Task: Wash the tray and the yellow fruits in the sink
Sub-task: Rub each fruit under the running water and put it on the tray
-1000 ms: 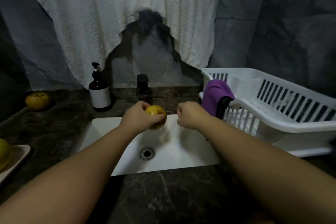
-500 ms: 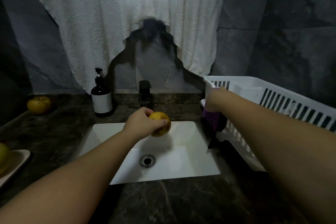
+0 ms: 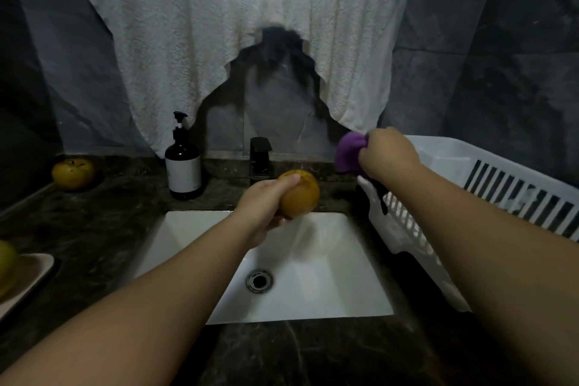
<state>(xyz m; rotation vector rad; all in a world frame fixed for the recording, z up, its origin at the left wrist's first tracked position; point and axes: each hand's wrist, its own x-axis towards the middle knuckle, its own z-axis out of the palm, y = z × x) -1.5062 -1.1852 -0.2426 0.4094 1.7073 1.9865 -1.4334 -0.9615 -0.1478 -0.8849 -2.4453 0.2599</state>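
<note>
From the head camera, the right hand has left the sink area within the last second and now grips the bunched purple cloth above the white slatted plastic drying rack, probably to wipe the fruit. The left hand stays curled around the round yellow fruit over the white rectangular sink. The beige tray waits on the dark marble desk, unwashed.

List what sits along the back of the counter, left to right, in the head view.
Loose yellow fruit → soap bottle → black faucet → purple cloth in the right hand → white dish rack.
</note>
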